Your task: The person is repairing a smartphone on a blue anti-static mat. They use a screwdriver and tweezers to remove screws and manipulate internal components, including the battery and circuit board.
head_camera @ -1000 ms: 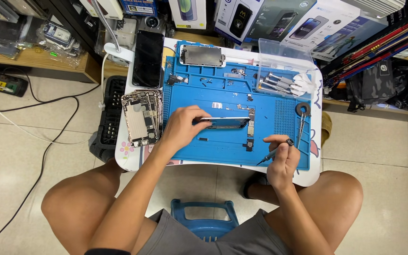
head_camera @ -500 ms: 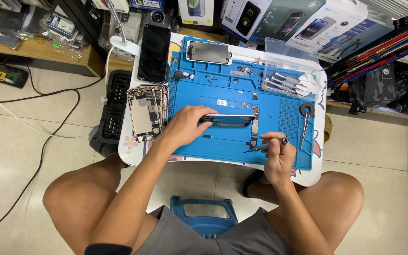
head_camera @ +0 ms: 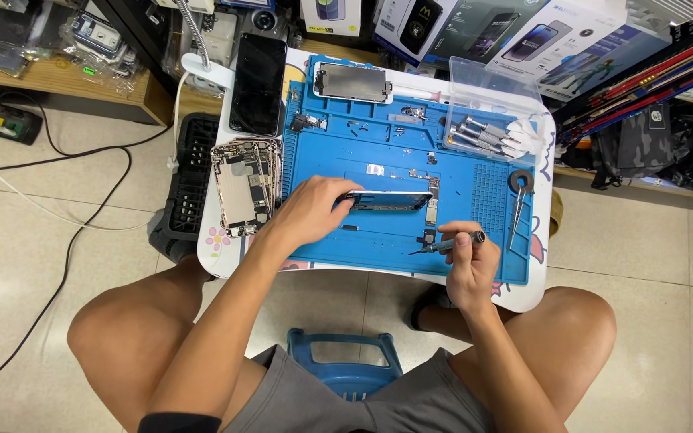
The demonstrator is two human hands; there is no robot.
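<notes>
My left hand (head_camera: 308, 210) is clenched on the near end of the phone (head_camera: 387, 200), which now stands tipped up on its long edge on the blue mat (head_camera: 378, 148); half a second ago it lay lower and flatter under my fingers, so I read this as the body being lifted and turned to get at its side or underside. My right hand (head_camera: 468, 269) is closed around a small screwdriver (head_camera: 447, 243), held like a pen with its tip pointing left toward the mat just below the phone's right end. A second ago that hand sat further right and lower; it has since drawn in closer to the phone. The tip is near the phone but I cannot tell if it touches anything. Left of my wrist lies a stack of opened phone backs (head_camera: 244, 186). Tweezers (head_camera: 516, 210) rest on the mat's right side, and spare drivers (head_camera: 479, 136) lie toward the far right corner.
</notes>
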